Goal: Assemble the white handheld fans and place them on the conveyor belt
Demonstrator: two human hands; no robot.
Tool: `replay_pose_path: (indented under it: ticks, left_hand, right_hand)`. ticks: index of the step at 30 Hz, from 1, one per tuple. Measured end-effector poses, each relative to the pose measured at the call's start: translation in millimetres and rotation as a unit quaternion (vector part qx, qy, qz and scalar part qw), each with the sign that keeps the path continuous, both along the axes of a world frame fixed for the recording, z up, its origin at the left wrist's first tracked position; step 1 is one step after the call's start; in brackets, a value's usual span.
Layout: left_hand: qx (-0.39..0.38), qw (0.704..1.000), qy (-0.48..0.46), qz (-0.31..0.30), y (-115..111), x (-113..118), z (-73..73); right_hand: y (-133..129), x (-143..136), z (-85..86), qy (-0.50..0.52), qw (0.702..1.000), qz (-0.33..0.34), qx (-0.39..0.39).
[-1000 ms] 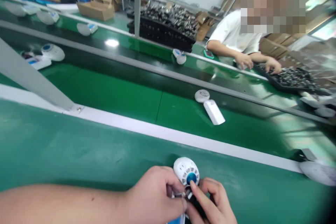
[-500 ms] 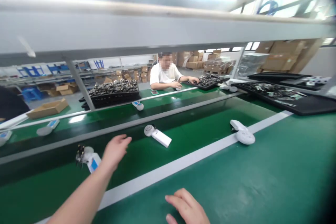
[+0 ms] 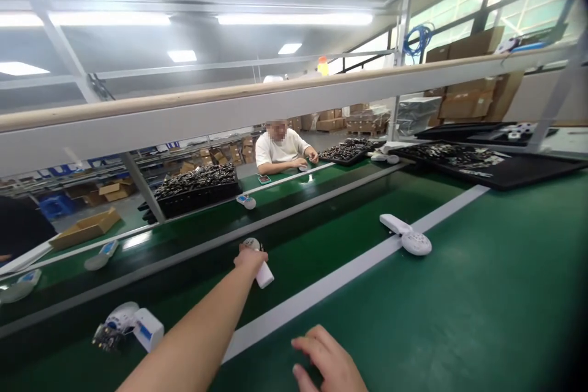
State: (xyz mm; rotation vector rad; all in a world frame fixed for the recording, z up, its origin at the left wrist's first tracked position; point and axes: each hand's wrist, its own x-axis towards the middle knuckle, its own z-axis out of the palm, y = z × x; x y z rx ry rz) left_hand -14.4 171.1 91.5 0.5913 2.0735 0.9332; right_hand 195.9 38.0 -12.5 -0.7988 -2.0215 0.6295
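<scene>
My left hand [image 3: 252, 259] is closed around a white plastic device [image 3: 264, 275] lying on the dark green belt [image 3: 316, 245]. Its round head shows above my fingers and its oblong body sticks out below them. My right hand [image 3: 328, 358] hovers at the bottom of the view over the green tabletop [image 3: 478, 288], fingers apart and holding nothing. Beyond it, another white device with a round head [image 3: 416, 243] lies across the pale strip at the belt's edge. To the left of my forearm rests a similar device [image 3: 147, 327] with a blue patch and a cluster of small dark parts beside it.
Across the belt sits a co-worker in a white shirt [image 3: 280, 152], hands on small parts. Black trays heaped with parts stand at back left [image 3: 197, 187], back centre [image 3: 349, 153] and right [image 3: 546, 173]. A cardboard box [image 3: 85, 229] sits far left. A shelf beam [image 3: 193, 113] spans overhead.
My left hand has reached forward and right and taken hold of the white device. My right hand stays about where it was. The view has tilted up.
</scene>
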Motion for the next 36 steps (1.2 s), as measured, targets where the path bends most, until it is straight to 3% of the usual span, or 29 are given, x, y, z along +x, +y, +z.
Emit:
replay_pose_path:
  ticks: [4, 7, 9, 12, 14, 16, 19, 22, 25, 28, 30, 32, 36]
  left_hand:
    - [0.031, 0.982, -0.172, -0.068, -64.7, -9.3, -1.3]
    - [0.045, 0.946, -0.306, -0.100, -131.1, -2.0, -18.3]
    - [0.062, 0.918, -0.377, -0.104, -170.5, 10.7, -35.5]
    - [0.084, 0.882, -0.452, -0.102, -209.1, 31.8, -54.7]
    - [0.099, 0.865, -0.482, -0.098, -221.9, 40.3, -56.6]
    - [0.117, 0.851, -0.499, -0.116, -228.8, 43.0, -50.2]
    - [0.167, 0.855, -0.455, -0.185, -236.1, 41.6, -35.3]
    - [0.199, 0.911, -0.283, -0.225, -246.3, 38.2, -28.8]
    - [0.145, 0.962, -0.054, -0.223, -262.8, 30.7, -34.8]
    - [0.087, 0.968, 0.096, -0.216, -281.7, 16.8, -43.6]
    - [0.070, 0.967, 0.103, -0.223, -292.5, 4.8, -46.7]
    - [0.055, 0.974, 0.072, -0.208, -300.7, -7.9, -48.0]
    - [0.057, 0.990, -0.041, -0.126, -310.4, -25.3, -48.6]
  right_hand:
    - [1.2, 4.1, 17.3, 0.029, 0.996, -0.067, -0.049]
    - [3.3, 10.7, 25.7, 0.026, 0.991, -0.120, -0.056]
    - [1.2, 13.6, 31.3, 0.013, 0.994, -0.098, -0.055]
    - [-7.9, 13.2, 42.1, -0.016, 0.994, 0.016, -0.111]
    - [-14.8, 10.9, 50.1, -0.027, 0.983, 0.043, -0.175]
    - [-19.8, 8.5, 57.3, -0.026, 0.972, 0.020, -0.234]
    - [-26.1, 4.8, 63.7, 0.013, 0.936, 0.027, -0.350]
    - [-38.9, -1.9, 60.7, 0.096, 0.871, 0.056, -0.478]
    - [-61.4, -12.7, 49.0, 0.185, 0.816, 0.023, -0.547]
    - [-87.9, -28.8, 37.6, 0.254, 0.770, 0.007, -0.585]
    - [-103.9, -43.4, 34.4, 0.268, 0.759, 0.004, -0.593]
    - [-116.9, -59.9, 35.2, 0.258, 0.766, 0.009, -0.588]
    - [-132.0, -82.7, 41.4, 0.218, 0.777, 0.072, -0.587]
